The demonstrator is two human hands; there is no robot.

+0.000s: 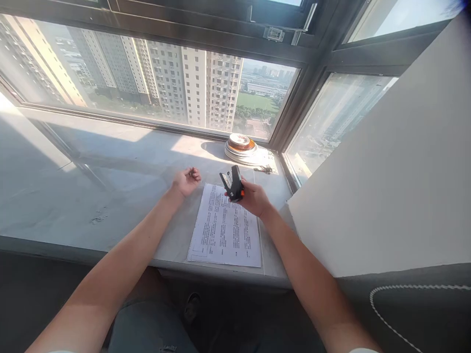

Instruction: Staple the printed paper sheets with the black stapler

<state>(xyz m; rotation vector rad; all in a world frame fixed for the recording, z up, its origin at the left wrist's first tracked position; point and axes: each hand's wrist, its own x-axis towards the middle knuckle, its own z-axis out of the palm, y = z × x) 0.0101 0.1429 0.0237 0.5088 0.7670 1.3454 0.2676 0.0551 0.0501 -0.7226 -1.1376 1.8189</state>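
A black stapler (232,184) with an orange-red part is gripped in my right hand (253,196), above the far end of a printed sheet of paper (224,235). The stapler's arms are spread apart, and a metal strip shows between them. Left of the paper's far corner, my left hand (187,181) rests near the sill with its fingers curled in. A small dark spot shows among those fingers, but I cannot make out what it is. The paper lies flat, covered in lines of text.
A stack of round, plate-like items (241,147) with an orange-brown layer stands by the window corner. Beside it lies a small dark tangle (264,169). A white wall (382,162) closes off the right side. The sill's front edge (228,272) runs below the paper.
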